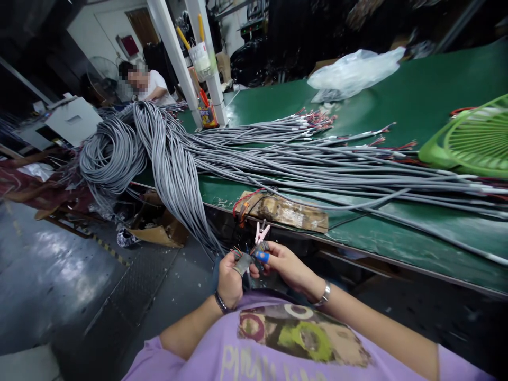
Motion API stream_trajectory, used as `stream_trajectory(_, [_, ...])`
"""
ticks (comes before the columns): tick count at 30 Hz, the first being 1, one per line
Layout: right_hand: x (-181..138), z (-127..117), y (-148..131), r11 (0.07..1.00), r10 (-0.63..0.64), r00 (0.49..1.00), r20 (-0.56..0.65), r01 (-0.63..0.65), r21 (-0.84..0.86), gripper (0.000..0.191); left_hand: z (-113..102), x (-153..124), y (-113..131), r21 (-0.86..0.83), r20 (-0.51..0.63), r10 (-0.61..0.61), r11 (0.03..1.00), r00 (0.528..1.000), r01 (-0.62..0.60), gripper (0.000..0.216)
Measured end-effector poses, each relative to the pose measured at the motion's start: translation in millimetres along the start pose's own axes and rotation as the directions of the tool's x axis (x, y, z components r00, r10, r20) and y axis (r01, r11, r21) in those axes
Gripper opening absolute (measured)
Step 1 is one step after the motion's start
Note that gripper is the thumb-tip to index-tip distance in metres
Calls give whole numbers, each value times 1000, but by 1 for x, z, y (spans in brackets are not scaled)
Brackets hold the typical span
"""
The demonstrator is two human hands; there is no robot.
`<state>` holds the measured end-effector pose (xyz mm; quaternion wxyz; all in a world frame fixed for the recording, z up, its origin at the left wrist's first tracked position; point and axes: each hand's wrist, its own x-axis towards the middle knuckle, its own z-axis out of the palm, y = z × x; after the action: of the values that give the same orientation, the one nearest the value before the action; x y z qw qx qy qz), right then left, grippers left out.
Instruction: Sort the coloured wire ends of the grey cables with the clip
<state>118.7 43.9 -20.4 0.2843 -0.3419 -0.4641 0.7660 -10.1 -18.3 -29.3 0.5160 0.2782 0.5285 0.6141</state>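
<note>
My left hand is closed around the end of a grey cable, where thin coloured wires fan out above the thumb. Grey tape covers part of that thumb. Close beside it, my right hand pinches at the thin wires, with blue tape round one finger; the exact grip is hard to make out. Just above the fingertips, a pale pink clip stands at the bench edge. Behind it lies a worn wooden block with red and black leads. A thick bundle of grey cables hangs off the bench toward my lap.
Long grey cables with stripped ends run across the green bench. A green basket-like plastic piece is at the right, a clear plastic bag at the back. White posts rise from the bench; another person sits beyond.
</note>
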Motion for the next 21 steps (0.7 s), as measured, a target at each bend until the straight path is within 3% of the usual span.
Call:
stream_trajectory(9, [1,3,4,998,-42,995,-92,37,-49,37,1,0,1,39,-51,12,999,999,-10,23])
stream_trajectory(15, [-5,4,4,996,-56,998,-38,53,-74,37,2,-1,6,-13,-77,18,1000,997,-19,19])
stream_trajectory(21, [1,5,-1,996,-63,995,-76,58,-62,38,-1,-2,1,0,-56,-3,1000,998,3,20])
